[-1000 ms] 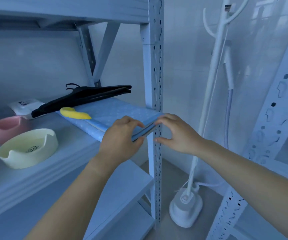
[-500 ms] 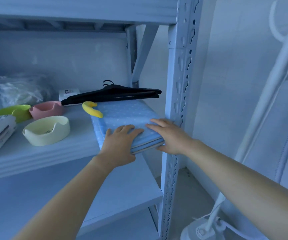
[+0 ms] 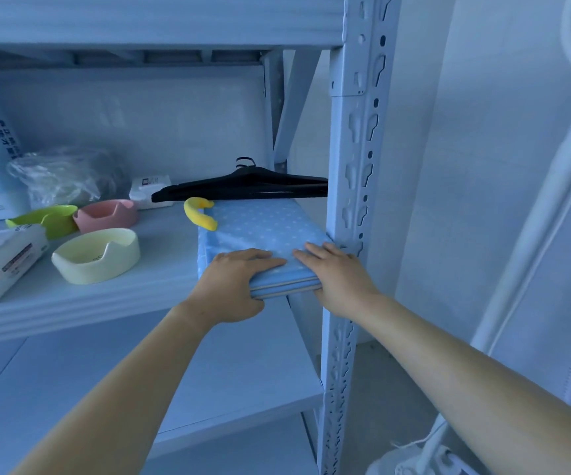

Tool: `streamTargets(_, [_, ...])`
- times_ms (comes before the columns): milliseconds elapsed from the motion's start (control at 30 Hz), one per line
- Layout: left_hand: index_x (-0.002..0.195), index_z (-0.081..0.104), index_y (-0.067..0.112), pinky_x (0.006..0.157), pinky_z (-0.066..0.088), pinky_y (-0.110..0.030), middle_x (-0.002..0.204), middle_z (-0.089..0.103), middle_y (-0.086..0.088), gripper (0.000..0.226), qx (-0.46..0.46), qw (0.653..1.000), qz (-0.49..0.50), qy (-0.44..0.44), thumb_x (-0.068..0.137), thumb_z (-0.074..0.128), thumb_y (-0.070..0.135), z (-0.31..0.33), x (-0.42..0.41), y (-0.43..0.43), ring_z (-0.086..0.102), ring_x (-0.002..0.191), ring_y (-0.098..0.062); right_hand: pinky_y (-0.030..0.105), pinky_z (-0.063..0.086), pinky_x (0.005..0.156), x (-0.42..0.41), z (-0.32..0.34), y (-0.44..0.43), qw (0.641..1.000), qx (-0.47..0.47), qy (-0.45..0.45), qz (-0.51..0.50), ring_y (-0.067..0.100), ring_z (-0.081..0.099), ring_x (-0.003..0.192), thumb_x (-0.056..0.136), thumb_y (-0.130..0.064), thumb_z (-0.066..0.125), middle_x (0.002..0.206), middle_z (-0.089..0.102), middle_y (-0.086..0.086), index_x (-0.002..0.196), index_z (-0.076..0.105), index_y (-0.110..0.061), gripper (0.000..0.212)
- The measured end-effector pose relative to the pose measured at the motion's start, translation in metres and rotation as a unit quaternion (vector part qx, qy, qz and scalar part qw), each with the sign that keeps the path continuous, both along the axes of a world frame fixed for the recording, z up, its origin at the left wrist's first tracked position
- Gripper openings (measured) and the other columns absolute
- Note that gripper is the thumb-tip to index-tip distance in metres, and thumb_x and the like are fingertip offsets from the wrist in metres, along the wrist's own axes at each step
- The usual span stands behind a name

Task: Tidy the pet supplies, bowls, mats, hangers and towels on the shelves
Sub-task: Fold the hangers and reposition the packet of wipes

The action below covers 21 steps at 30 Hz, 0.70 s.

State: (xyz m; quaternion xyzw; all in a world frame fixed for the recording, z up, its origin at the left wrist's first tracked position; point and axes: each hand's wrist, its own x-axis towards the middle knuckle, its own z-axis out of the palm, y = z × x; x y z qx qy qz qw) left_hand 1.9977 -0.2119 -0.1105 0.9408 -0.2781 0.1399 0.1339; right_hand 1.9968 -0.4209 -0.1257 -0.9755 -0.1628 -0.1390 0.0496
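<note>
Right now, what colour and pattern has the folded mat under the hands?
Light blue with small white dots: the mat shows best in the head view.

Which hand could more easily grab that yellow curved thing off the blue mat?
Probably the left hand: it grips the blue mat nearer the yellow curved piece; the right hand is beside the shelf post.
</note>
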Motion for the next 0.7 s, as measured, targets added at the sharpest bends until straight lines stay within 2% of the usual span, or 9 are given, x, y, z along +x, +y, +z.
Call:
streamTargets(100, [0.135,0.044,0.039,0.104,0.034,-0.036,0.141,0.042,0.010,0.075,0.012,1.000,0.007,-0.004,0.066,0.067,0.021,-0.001,0.000,-0.003,0.042,0.127,-0.013,0.044,0.026,0.106,0.000,0.000,-0.004,1.000,-0.002,0.010,0.006,0.023,0.014,0.141,0.088,-0.009,0.051,0.156,0.013,-0.004,0.146,0.018,-0.031,0.070])
streamTargets(200, [0.137,0.039,0.041,0.106,0.031,-0.036,0.143,0.038,0.011,0.076,0.040,0.999,0.016,-0.012,0.067,0.067,0.028,-0.002,-0.002,-0.002,0.039,0.128,-0.013,0.045,0.024,0.108,0.000,0.001,-0.007,0.999,-0.001,0.025,0.026,0.022,0.010,0.142,0.086,-0.018,0.055,0.156,0.011,-0.005,0.146,0.017,-0.031,0.072])
streamTargets(300, [0.136,0.039,0.042,0.109,0.023,-0.030,0.145,0.036,0.014,0.068,0.043,0.999,0.015,-0.017,0.074,0.066,0.044,-0.002,-0.003,-0.001,0.034,0.131,-0.010,0.041,0.020,0.113,-0.002,0.006,-0.016,0.996,0.037,0.064,0.055,0.014,0.005,0.144,0.083,-0.031,0.056,0.156,0.009,-0.009,0.146,0.019,-0.035,0.074])
streamTargets(367, [0.132,0.047,0.039,0.106,0.024,-0.023,0.140,0.043,0.013,0.057,-0.008,1.000,0.006,-0.004,0.079,0.059,0.056,0.000,-0.003,0.001,0.037,0.129,-0.007,0.035,0.019,0.114,-0.004,0.012,-0.022,0.989,0.086,0.095,0.069,0.007,0.005,0.143,0.081,-0.037,0.055,0.155,0.011,-0.014,0.144,0.023,-0.039,0.071])
streamTargets(467, [0.122,0.057,0.033,0.097,0.028,-0.016,0.127,0.053,0.013,0.043,-0.113,0.993,0.006,0.027,0.087,0.049,0.056,0.008,0.002,0.006,0.043,0.121,-0.002,0.025,0.018,0.106,-0.004,0.019,-0.027,0.980,0.147,0.107,0.076,0.002,0.014,0.140,0.084,-0.038,0.048,0.153,0.018,-0.018,0.140,0.031,-0.042,0.059])
streamTargets(567, [0.115,0.059,0.036,0.092,0.030,-0.016,0.117,0.053,0.019,0.034,-0.147,0.988,0.024,0.042,0.090,0.042,0.052,0.012,0.007,0.012,0.044,0.112,0.004,0.023,0.023,0.102,0.000,0.022,-0.025,0.978,0.180,0.077,0.066,0.005,0.027,0.136,0.091,-0.044,0.043,0.149,0.027,-0.016,0.138,0.038,-0.035,0.049])
streamTargets(700, [0.107,0.062,0.037,0.079,0.031,-0.004,0.105,0.053,0.025,0.027,-0.167,0.985,0.045,0.019,0.092,0.042,0.048,0.015,0.011,0.020,0.043,0.099,0.011,0.022,0.029,0.101,0.012,0.027,-0.015,0.974,0.213,0.035,0.072,0.007,0.038,0.129,0.095,-0.041,0.041,0.142,0.041,-0.011,0.133,0.047,-0.026,0.041])
